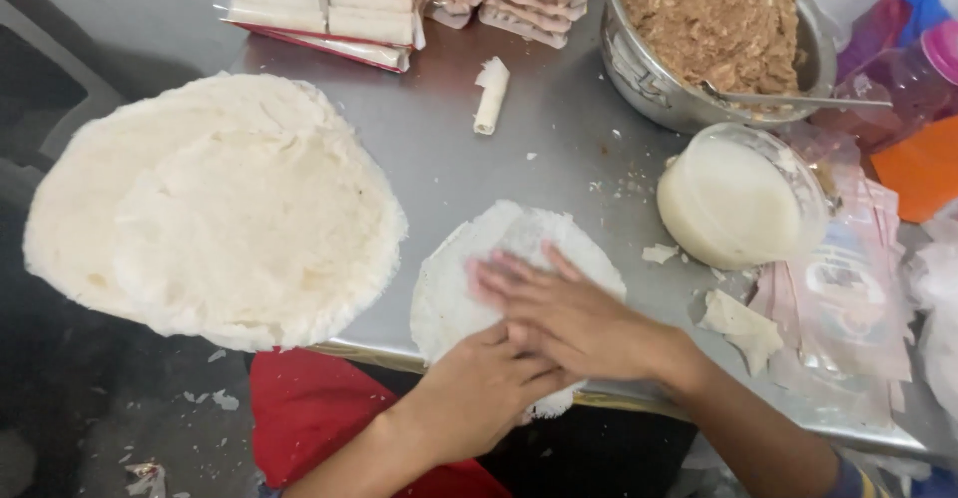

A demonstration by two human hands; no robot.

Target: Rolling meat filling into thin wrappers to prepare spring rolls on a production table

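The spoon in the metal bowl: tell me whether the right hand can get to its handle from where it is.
Probably yes. The spoon sticks out over the bowl's near rim, and the right hand lies flat on the wrapper. Only the white tub sits between; the hand could likely pass over it.

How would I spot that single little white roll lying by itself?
Start at the big metal bowl of brown filling at the table's far right. Just left of it, on bare steel, lies the small white roll. Unlike the packed rolls behind, it is loose and unwrapped.
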